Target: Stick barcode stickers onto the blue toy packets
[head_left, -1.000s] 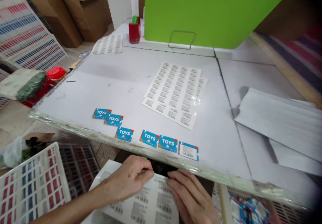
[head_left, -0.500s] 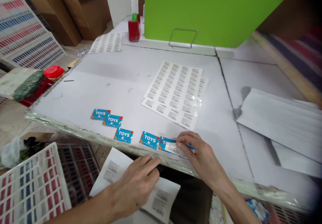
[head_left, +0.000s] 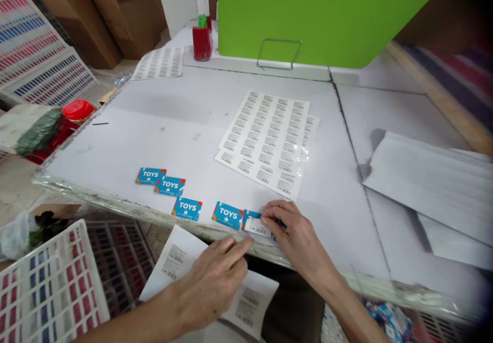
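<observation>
My right hand (head_left: pixel 295 235) pinches a white barcode sticker (head_left: pixel 257 227) at its right end. The sticker lies over a blue TOYS card at the table's front edge, covering much of that card's print. My left hand (head_left: pixel 217 281) is closed on a sheet of barcode labels (head_left: pixel 175 255) held below the edge, with its index finger pointing toward the sticker. Just left of the stickered card lies another TOYS card (head_left: pixel 228 215). Farther left are a single card (head_left: pixel 187 208) and two overlapping cards (head_left: pixel 170 185).
More label sheets (head_left: pixel 265 143) lie mid-table, and one sheet (head_left: pixel 159 63) at the far left. A red holder (head_left: pixel 202 42) stands near a green board (head_left: pixel 327 14). White paper (head_left: pixel 431 184) lies at right. A plastic crate (head_left: pixel 50 276) is at lower left.
My right hand has moved slightly left and brought the sticker down flatter over the card. My left index finger has stretched out toward it. The view has shifted a little.
</observation>
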Tool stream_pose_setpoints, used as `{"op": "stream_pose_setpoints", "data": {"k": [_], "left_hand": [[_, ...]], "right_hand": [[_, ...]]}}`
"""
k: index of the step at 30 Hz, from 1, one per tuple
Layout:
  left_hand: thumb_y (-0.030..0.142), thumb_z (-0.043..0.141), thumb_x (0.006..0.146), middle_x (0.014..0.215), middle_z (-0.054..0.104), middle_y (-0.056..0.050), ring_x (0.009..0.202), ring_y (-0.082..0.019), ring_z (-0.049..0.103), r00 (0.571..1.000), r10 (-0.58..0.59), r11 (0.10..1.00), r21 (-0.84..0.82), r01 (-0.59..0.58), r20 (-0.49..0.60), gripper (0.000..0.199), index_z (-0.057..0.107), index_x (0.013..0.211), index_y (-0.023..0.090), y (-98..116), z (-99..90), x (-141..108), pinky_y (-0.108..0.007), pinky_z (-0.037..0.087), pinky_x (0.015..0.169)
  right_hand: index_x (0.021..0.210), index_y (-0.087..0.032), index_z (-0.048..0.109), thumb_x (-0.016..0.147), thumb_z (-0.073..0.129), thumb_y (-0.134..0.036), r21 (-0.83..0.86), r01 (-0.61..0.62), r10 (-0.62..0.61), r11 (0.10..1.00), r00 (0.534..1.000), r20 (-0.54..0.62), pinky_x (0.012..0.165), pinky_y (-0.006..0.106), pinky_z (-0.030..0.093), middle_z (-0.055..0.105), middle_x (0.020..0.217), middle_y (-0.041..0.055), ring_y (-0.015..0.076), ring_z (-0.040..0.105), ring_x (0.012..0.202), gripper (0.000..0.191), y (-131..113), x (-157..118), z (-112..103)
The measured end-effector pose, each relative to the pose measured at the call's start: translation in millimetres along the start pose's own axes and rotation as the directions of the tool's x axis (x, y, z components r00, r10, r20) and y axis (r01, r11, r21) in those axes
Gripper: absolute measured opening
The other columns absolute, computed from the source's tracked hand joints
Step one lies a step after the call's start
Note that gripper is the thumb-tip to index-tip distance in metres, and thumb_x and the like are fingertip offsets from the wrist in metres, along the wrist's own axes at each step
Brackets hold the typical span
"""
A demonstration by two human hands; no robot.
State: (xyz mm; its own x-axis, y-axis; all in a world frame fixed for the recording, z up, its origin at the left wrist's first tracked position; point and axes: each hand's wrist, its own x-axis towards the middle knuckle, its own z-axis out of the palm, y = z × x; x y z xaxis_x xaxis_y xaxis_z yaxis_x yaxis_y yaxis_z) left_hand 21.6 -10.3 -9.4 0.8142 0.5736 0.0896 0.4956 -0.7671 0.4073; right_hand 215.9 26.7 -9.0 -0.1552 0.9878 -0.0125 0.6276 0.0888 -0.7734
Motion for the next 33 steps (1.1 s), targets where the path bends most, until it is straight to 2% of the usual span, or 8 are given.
{"op": "stream_pose_setpoints", "data": {"k": [9,16,21,24,26,27,30,33], "left_hand": [[-0.003,0.038,0.073,0.127,0.046,-0.015,0.103,-0.024,0.05,1.0,-0.013,1.0,0.029,0.013,0.004,0.023,0.055,0.077,0.012,0.0,3.9,-1.1,-0.037,0.043,0.086],[-0.004,0.042,0.068,0.13,0.044,-0.014,0.093,-0.023,0.051,0.996,-0.084,0.993,0.084,0.081,0.031,0.022,0.056,0.078,0.011,5.4,-1.5,6.5,-0.035,0.045,0.08],[0.001,0.05,0.068,0.134,0.039,-0.017,0.1,-0.028,0.047,0.995,-0.086,0.986,0.147,0.077,0.057,0.018,0.057,0.082,0.009,7.9,1.6,7.6,-0.036,0.043,0.081],[0.002,0.052,0.066,0.137,0.035,-0.016,0.1,-0.027,0.047,0.994,-0.087,0.983,0.167,0.075,0.066,0.021,0.058,0.086,0.008,7.3,5.0,5.4,-0.036,0.042,0.082],[0.002,0.052,0.066,0.138,0.034,-0.016,0.098,-0.026,0.047,0.994,-0.084,0.983,0.17,0.07,0.073,0.022,0.059,0.086,0.007,6.7,5.9,4.9,-0.035,0.042,0.081],[0.002,0.052,0.067,0.137,0.034,-0.016,0.098,-0.026,0.047,0.994,-0.08,0.983,0.171,0.066,0.075,0.021,0.059,0.086,0.007,6.4,5.8,5.1,-0.035,0.042,0.08],[0.004,0.052,0.07,0.135,0.038,-0.017,0.098,-0.026,0.048,0.994,-0.078,0.982,0.18,0.063,0.079,0.018,0.059,0.086,0.007,6.4,3.6,7.3,-0.034,0.043,0.079],[0.005,0.052,0.07,0.133,0.041,-0.018,0.098,-0.027,0.048,0.993,-0.084,0.981,0.182,0.067,0.085,0.019,0.06,0.087,0.007,7.1,1.4,9.8,-0.035,0.044,0.078]], "right_hand": [[0.069,-0.02,0.056,0.082,0.047,-0.02,-0.023,0.011,-0.011,1.0,1.0,-0.013,0.075,0.035,0.041,0.058,0.082,0.0046,0.0199,0.049,0.082,0.016,-0.3,0.0,2.3],[0.072,-0.02,0.056,0.084,0.046,-0.018,-0.071,0.03,-0.03,0.997,1.0,0.008,0.075,0.037,0.041,0.057,0.085,0.0045,0.0206,0.049,0.083,0.016,4.7,-1.1,4.4],[0.072,-0.02,0.056,0.083,0.047,-0.017,-0.094,0.055,-0.058,0.994,0.998,-0.035,0.075,0.036,0.042,0.057,0.084,0.0048,0.0204,0.049,0.082,0.014,4.8,-1.6,6.5],[0.072,-0.02,0.056,0.082,0.05,-0.017,-0.099,0.049,-0.055,0.994,0.997,-0.06,0.073,0.034,0.043,0.056,0.084,0.0045,0.02,0.05,0.082,0.012,2.5,-3.5,7.3],[0.081,-0.02,0.057,0.082,0.051,-0.019,-0.109,0.021,-0.031,0.994,0.995,-0.092,0.073,0.033,0.045,0.055,0.091,0.0049,0.0196,0.052,0.082,0.006,1.0,-5.4,8.4],[0.09,-0.02,0.057,0.082,0.052,-0.022,-0.122,0.001,-0.015,0.992,0.993,-0.117,0.072,0.033,0.045,0.054,0.095,0.0057,0.0196,0.052,0.082,0.01,0.4,-6.1,9.4],[0.118,-0.018,0.044,0.081,0.055,-0.033,-0.238,-0.008,-0.031,0.971,0.987,-0.161,0.075,0.037,0.045,0.051,0.104,0.0093,0.0234,0.051,0.089,0.041,-1.0,-4.7,14.0],[0.121,-0.017,0.043,0.082,0.053,-0.042,-0.429,0.038,-0.102,0.902,0.987,-0.127,0.077,0.042,0.043,0.053,0.1,0.0116,0.0287,0.047,0.094,0.048,-2.2,2.9,18.7]]}}
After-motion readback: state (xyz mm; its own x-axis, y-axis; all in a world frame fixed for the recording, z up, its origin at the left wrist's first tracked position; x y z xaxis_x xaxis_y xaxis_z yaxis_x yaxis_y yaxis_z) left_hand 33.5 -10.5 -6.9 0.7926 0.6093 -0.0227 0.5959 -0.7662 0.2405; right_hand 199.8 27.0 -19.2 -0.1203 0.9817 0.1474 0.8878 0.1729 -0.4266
